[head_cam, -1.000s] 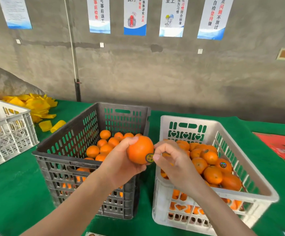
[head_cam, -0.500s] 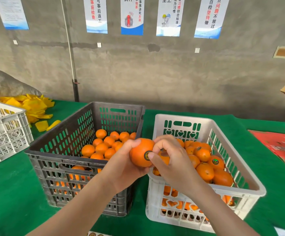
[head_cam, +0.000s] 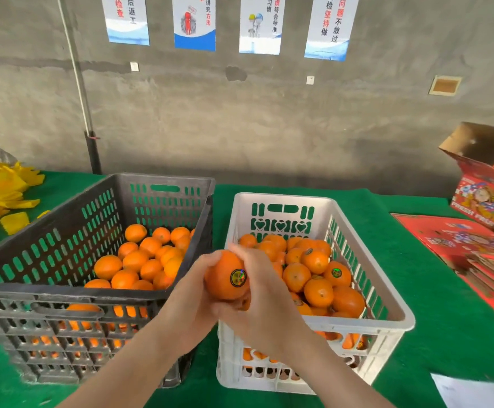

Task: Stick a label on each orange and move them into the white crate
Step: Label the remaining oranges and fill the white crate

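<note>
At the white crate's (head_cam: 281, 199) rim, hands (head_cam: 187, 307) (head_cam: 266, 295) grip a labelled orange (head_cam: 220, 285).

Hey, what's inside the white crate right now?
The white crate holds a pile of oranges, a few showing round labels. The left hand, right hand and held orange cover its near-left corner, so what lies there cannot be seen.

We see a rough grey concrete wall (head_cam: 269, 122) filling the upper half of the frame, with posters (head_cam: 194, 22) along its top edge. At left a dark pole (head_cam: 92, 151) stands against it. Lower down, green cloth (head_cam: 434, 290) covers the table, and red cartons (head_cam: 481, 195) sit at right.
</note>
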The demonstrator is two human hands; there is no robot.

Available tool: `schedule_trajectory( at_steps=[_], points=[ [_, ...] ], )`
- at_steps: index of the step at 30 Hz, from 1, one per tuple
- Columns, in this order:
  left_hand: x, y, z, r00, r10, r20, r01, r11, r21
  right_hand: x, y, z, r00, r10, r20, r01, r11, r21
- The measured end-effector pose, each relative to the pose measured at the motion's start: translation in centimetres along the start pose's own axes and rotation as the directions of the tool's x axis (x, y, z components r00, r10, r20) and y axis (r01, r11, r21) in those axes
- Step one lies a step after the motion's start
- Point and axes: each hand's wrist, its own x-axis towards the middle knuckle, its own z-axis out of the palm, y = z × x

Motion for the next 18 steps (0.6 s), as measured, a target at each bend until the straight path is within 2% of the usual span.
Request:
schedule_trajectory(
  at_steps=[2, 4, 5, 6, 7, 8, 9, 10, 11, 13, 15, 18],
  points=[
    [2.4, -1.2, 0.5, 0.99, 0.031, -0.136, -0.019, 0.996, 0.089, 0.7, 2.0, -0.3, 0.996, -0.009, -0.091, 0.008, 1.0, -0.017],
    [4.6, -2.2, 1.1, 0.961, 0.167, -0.221, -0.078, 0.929, 0.361, 2.2, 4.2, -1.1, 0.984, 0.069, -0.164, -0.07, 0.998, -0.005],
    [5.6, -2.7, 1.2, 0.948, 0.265, -0.174, -0.115, 0.797, 0.593, 3.3, 5.5, -1.6, 0.971, 0.131, -0.2, -0.134, 0.991, 0.001],
    [6.8, -3.5, 1.0, 0.942, 0.326, -0.081, -0.128, 0.572, 0.81, 4.6, 7.0, -2.1, 0.953, 0.191, -0.235, -0.197, 0.98, -0.003],
    [7.6, -4.0, 0.8, 0.948, 0.32, 0.007, -0.107, 0.296, 0.949, 5.9, 8.7, -2.7, 0.935, 0.239, -0.264, -0.253, 0.967, -0.02],
    [8.3, -4.4, 0.7, 0.964, 0.258, 0.062, -0.071, 0.026, 0.997, 7.3, 10.5, -3.3, 0.917, 0.285, -0.279, -0.309, 0.95, -0.045],
    [8.6, -4.7, 0.6, 0.983, 0.174, 0.066, -0.034, -0.176, 0.984, 8.5, 12.2, -3.7, 0.899, 0.336, -0.279, -0.37, 0.925, -0.079],
    [8.8, -4.9, 0.7, 0.993, 0.11, 0.041, -0.006, -0.296, 0.955, 9.6, 13.9, -4.0, 0.882, 0.389, -0.267, -0.433, 0.891, -0.133],
    [8.8, -4.9, 0.8, 0.997, 0.08, 0.02, 0.01, -0.359, 0.933, 10.5, 15.5, -4.1, 0.861, 0.442, -0.252, -0.494, 0.845, -0.203],
    [8.9, -5.0, 0.8, 0.995, 0.099, 0.024, 0.018, -0.406, 0.914, 11.6, 18.0, -3.8, 0.808, 0.534, -0.249, -0.589, 0.736, -0.334],
    [8.8, -5.1, 0.8, 0.99, 0.139, 0.024, 0.031, -0.381, 0.924, 12.0, 19.9, -2.9, 0.781, 0.583, -0.225, -0.616, 0.657, -0.435],
    [8.7, -5.1, 0.9, 0.989, 0.15, -0.005, 0.054, -0.328, 0.943, 12.2, 21.5, -2.0, 0.772, 0.627, -0.104, -0.575, 0.62, -0.534]
  ],
)
